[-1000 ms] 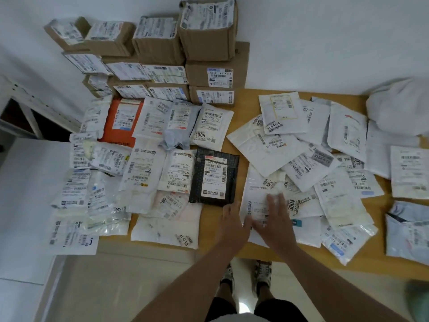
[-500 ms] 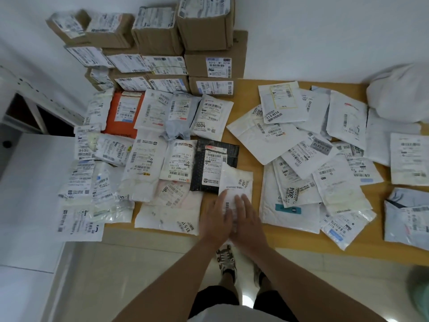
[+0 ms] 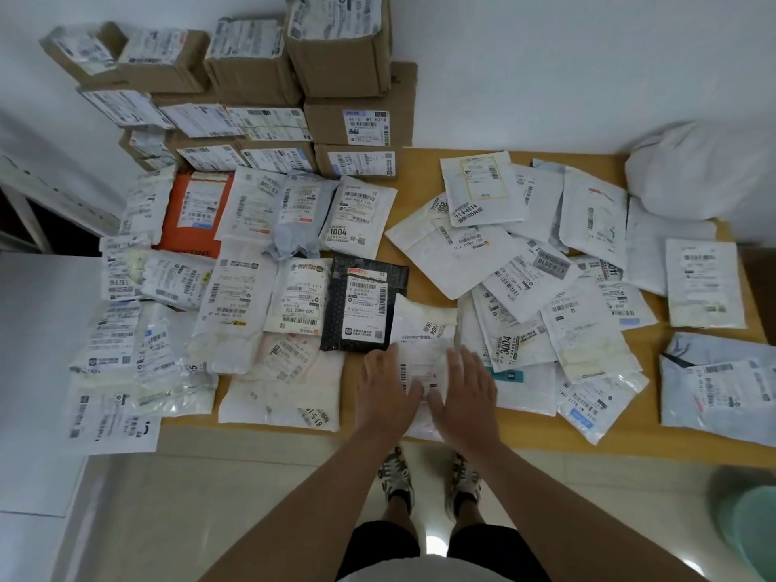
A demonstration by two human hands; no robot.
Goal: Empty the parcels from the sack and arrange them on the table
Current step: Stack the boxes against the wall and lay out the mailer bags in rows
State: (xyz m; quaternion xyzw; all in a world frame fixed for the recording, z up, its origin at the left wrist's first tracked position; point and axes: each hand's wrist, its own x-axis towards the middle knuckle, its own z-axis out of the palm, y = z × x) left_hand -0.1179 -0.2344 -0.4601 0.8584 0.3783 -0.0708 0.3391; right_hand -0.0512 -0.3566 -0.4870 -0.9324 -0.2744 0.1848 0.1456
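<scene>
A green bin (image 3: 756, 535) stands on the tiled floor (image 3: 210, 497), lower right.

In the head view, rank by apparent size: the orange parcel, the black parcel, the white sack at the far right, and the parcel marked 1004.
1. white sack
2. orange parcel and black parcel: too alike to rank; the orange one is partly covered
3. parcel marked 1004

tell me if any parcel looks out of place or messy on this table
The right-hand mailers lie askew and overlapping, unlike the neat rows on the left. A grey parcel is crumpled at its lower end, and the bottom-left white mailer hangs over the table edge.
</scene>
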